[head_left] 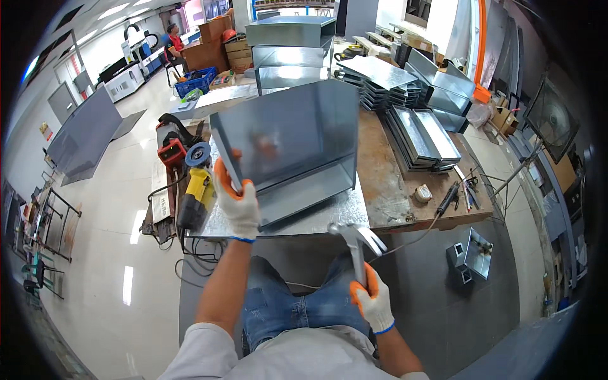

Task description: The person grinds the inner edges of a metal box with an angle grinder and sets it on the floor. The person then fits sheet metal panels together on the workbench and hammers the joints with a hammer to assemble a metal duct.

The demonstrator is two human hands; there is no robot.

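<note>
My left hand [238, 206], in a white glove with orange fingertips, grips the left edge of a bent sheet-metal box [288, 136]. The box stands tilted, its open side toward me, and part of my fingers is hidden by its side wall. Beneath it lies a flat shiny metal sheet [348, 218] on the workbench. My right hand [375, 299], gloved alike, is wrapped round the handle of a claw hammer [356, 246]. The hammer is held upright in front of the bench edge, its head apart from the box.
Left of the box lies a yellow angle grinder [197, 190] with cables hanging down. Stacked metal trays [418, 136] and larger metal boxes [288, 57] fill the back. A soldering-iron-like tool [448, 197] lies at right. A small metal box [476, 254] sits on the floor.
</note>
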